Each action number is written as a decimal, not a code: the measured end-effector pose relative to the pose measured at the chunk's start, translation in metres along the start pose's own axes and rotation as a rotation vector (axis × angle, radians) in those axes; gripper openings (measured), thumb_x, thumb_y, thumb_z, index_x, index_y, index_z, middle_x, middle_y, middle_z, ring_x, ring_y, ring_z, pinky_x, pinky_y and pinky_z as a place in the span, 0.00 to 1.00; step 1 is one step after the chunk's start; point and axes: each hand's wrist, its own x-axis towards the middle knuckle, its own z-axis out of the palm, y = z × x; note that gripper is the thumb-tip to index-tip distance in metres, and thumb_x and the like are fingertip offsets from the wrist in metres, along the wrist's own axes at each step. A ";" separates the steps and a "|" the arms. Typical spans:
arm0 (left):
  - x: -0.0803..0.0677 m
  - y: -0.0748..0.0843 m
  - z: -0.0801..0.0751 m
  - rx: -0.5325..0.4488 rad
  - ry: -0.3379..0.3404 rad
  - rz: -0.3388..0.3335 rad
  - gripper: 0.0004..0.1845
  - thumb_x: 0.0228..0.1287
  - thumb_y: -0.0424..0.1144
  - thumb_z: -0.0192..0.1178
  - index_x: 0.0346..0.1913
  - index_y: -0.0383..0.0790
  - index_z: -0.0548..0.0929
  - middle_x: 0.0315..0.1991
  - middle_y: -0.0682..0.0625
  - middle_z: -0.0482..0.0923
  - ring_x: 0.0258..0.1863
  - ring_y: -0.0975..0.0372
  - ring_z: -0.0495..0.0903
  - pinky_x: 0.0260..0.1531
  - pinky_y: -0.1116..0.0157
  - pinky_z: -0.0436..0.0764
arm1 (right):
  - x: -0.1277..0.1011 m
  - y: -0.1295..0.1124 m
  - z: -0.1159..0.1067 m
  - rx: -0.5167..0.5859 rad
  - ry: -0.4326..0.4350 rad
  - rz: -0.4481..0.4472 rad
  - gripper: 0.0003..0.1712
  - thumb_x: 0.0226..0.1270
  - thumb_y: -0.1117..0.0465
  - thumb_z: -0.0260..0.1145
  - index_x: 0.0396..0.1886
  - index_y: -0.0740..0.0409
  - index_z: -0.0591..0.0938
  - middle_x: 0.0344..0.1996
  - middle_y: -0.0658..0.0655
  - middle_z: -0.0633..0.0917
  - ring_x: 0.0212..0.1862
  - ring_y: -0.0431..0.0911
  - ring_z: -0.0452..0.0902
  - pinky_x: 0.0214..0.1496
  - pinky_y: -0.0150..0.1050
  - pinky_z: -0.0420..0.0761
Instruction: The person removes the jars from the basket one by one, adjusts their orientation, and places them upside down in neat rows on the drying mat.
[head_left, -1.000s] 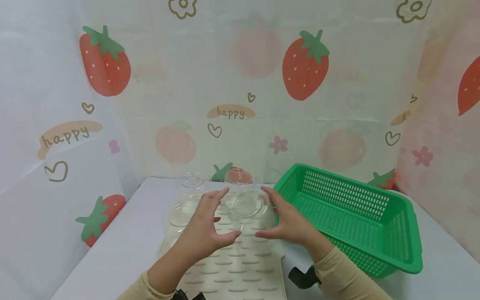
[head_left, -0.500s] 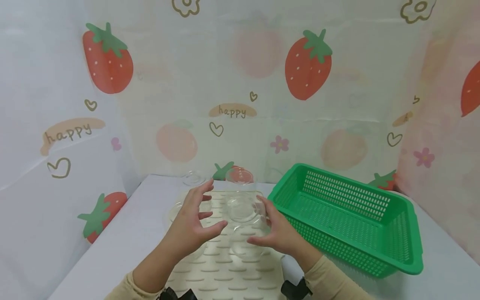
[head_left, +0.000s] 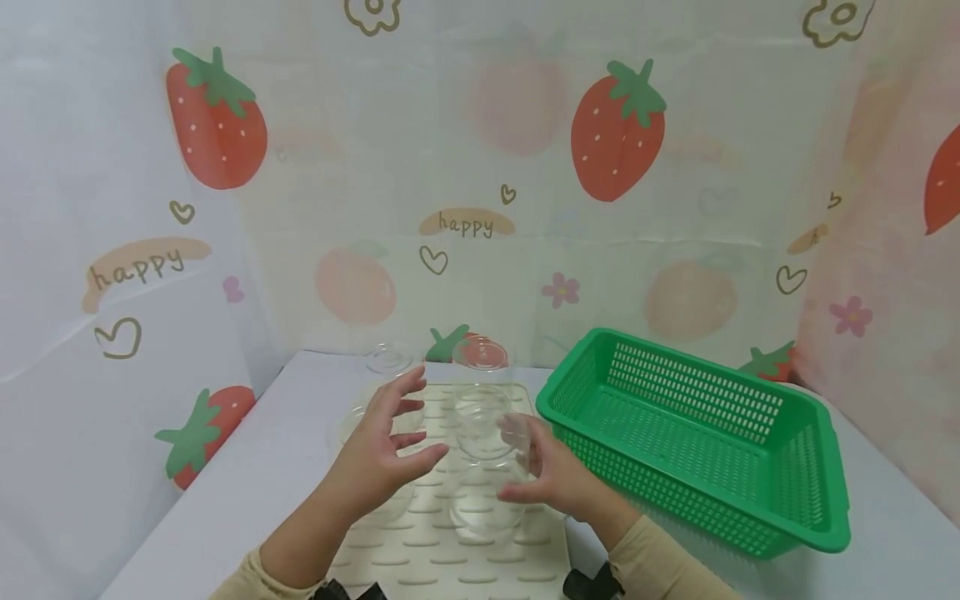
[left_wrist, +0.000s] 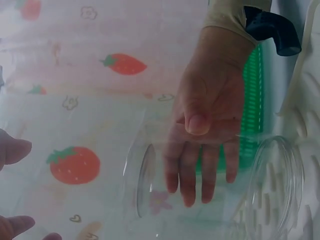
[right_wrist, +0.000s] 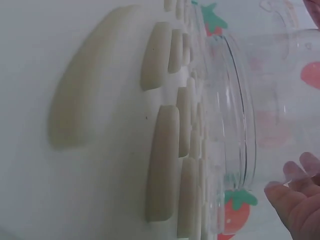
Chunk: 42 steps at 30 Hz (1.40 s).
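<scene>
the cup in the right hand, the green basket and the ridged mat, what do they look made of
Cup: clear, glossy glass or hard plastic; the mat's ribs show through it.
Green basket: moulded plastic with a slight sheen and slotted walls.
Mat: cream, matte, with raised ribs; probably silicone or soft rubber.

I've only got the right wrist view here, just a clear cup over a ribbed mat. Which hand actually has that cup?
Observer: The right hand grips the clear cup. The left wrist view shows its thumb on one side and its fingers on the other.
Operator: What is the left hand doing?
Observer: The left hand is beside the cup with its fingers spread, and it holds nothing.
Operator: Is anything next to the mat?
Observer: A green basket stands just right of the mat, and nothing shows inside it.
</scene>
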 end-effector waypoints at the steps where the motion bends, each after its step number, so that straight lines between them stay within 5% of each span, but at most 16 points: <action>1: 0.000 0.000 0.000 -0.008 0.000 -0.002 0.44 0.50 0.33 0.68 0.68 0.51 0.55 0.63 0.47 0.57 0.59 0.51 0.64 0.49 0.58 0.77 | 0.000 0.000 0.000 0.012 -0.010 -0.002 0.50 0.47 0.64 0.74 0.67 0.59 0.55 0.64 0.62 0.62 0.66 0.55 0.57 0.66 0.53 0.59; 25: -0.003 -0.009 -0.004 -0.110 -0.041 -0.040 0.43 0.51 0.33 0.67 0.68 0.49 0.55 0.63 0.46 0.57 0.60 0.50 0.62 0.51 0.60 0.76 | -0.002 0.009 -0.007 0.052 -0.117 0.074 0.50 0.49 0.67 0.72 0.67 0.57 0.52 0.68 0.60 0.57 0.68 0.59 0.52 0.65 0.57 0.57; 35: -0.002 -0.007 -0.007 -0.088 -0.043 -0.021 0.43 0.52 0.33 0.66 0.68 0.50 0.55 0.64 0.46 0.56 0.60 0.50 0.63 0.51 0.60 0.76 | -0.004 -0.006 -0.014 -0.074 -0.085 0.119 0.59 0.43 0.61 0.76 0.71 0.54 0.49 0.67 0.61 0.58 0.68 0.54 0.54 0.67 0.50 0.57; 42: 0.003 -0.004 -0.017 -0.001 -0.036 -0.009 0.40 0.56 0.37 0.64 0.68 0.52 0.55 0.63 0.48 0.56 0.60 0.52 0.63 0.51 0.60 0.76 | -0.006 -0.033 -0.036 -0.227 -0.088 0.052 0.57 0.49 0.55 0.74 0.71 0.56 0.47 0.67 0.62 0.59 0.68 0.54 0.53 0.67 0.48 0.57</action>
